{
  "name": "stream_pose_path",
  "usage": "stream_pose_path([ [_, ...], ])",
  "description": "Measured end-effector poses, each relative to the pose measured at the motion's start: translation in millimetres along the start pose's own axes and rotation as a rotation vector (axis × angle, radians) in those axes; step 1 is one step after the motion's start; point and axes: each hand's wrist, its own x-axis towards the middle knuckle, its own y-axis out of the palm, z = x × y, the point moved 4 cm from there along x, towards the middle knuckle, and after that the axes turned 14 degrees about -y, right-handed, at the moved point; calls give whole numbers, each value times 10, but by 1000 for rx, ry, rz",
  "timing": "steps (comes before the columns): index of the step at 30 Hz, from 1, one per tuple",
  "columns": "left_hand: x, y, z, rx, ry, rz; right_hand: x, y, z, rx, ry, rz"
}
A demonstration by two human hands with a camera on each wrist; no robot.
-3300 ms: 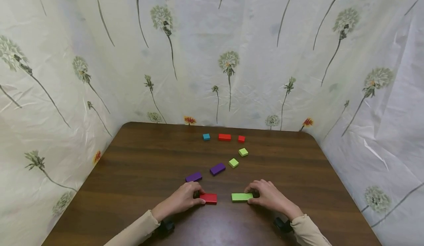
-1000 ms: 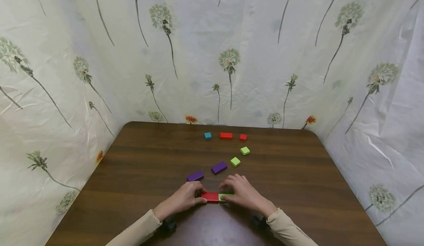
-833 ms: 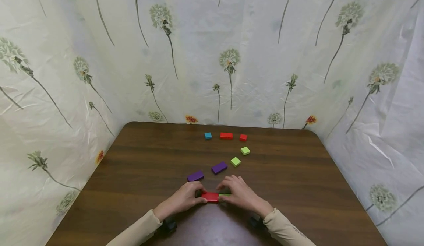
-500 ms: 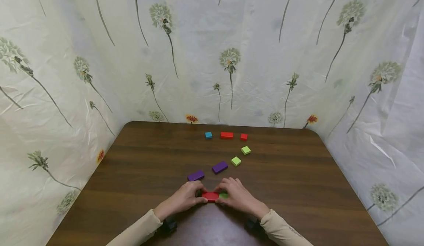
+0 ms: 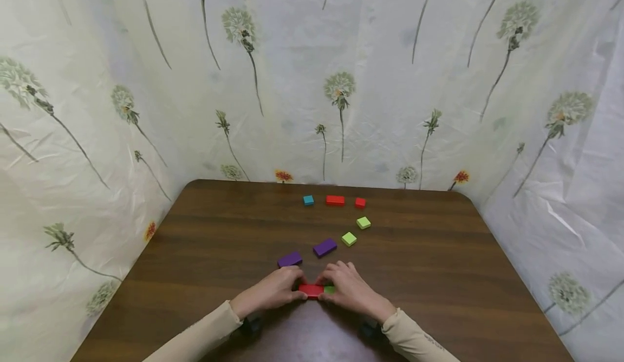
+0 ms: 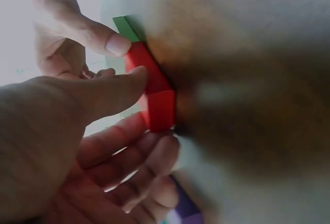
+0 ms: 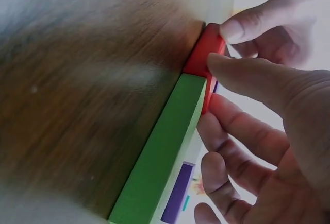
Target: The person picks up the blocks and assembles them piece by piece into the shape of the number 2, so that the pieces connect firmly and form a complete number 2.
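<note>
A long red block (image 5: 312, 291) lies on the brown table in front of me. A long green block (image 7: 160, 147) meets its right end, the two in one line. My left hand (image 5: 270, 291) pinches the red block's left part, thumb on the near side. With its thumb near the joint, my right hand (image 5: 355, 294) pinches the red block's right end, fingers behind. In the left wrist view, the red block (image 6: 154, 85) shows between both thumbs. The right hand hides much of the green block in the head view.
Two purple blocks (image 5: 325, 248) lie just beyond the hands. Farther off are two small light-green blocks (image 5: 363, 222), a small blue block (image 5: 309, 200), a longer red block (image 5: 335, 200) and a small red one (image 5: 360, 203). A flowered curtain (image 5: 292, 80) surrounds the table (image 5: 219, 232).
My right hand has moved left, bringing the green block against the red one. Its fingers have then slid along the green block onto the red block's end. My left hand has stayed nearly still.
</note>
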Motion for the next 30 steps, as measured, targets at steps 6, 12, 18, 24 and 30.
stream_pose_path([
  [6,36,-48,-63,75,-27,55,9,-13,17,-14,-7,11],
  [12,58,-120,-98,80,-50,80,25,-24,30,-29,-12,17],
  [18,76,-301,-158,40,-24,43,25,-41,31,-28,-6,24],
  [24,94,-499,-151,18,12,-27,24,-37,29,-33,-10,21],
  [30,108,-669,-110,-34,2,-47,22,-29,30,-30,-6,26],
])
